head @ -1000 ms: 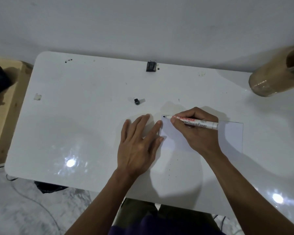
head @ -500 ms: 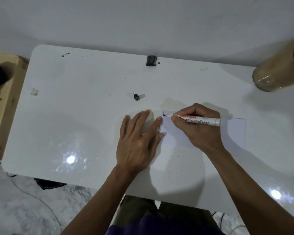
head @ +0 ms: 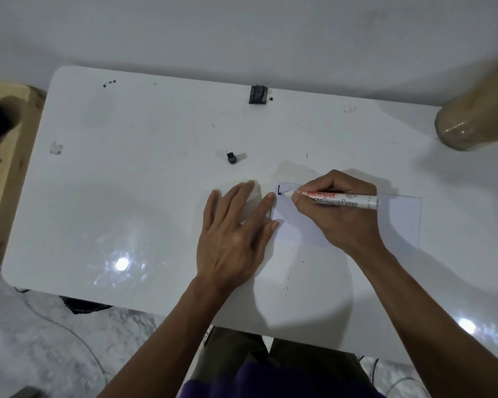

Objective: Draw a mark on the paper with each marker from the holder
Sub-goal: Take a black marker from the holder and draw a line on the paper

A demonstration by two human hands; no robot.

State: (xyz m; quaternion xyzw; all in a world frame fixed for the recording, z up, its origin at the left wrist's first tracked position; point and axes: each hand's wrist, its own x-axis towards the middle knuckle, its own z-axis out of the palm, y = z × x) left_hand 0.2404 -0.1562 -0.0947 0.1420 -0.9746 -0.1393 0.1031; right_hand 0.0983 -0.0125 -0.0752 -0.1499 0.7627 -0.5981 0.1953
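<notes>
White tabletop (head: 127, 173) bearing the paper (head: 397, 222), a thin, light sheet likely to slide. Left hand (head: 236, 234), fingers spread flat, touches the paper's left edge. Right hand (head: 339, 214) pinches the rigid whiteboard marker (head: 339, 199) near its tip, at the paper's upper-left corner.

White marker (head: 341, 199) with red and black lettering; black mark (head: 279, 191) on white paper (head: 397, 219) just beyond the left fingers (head: 270, 198); glossy white desk (head: 144, 168).
</notes>
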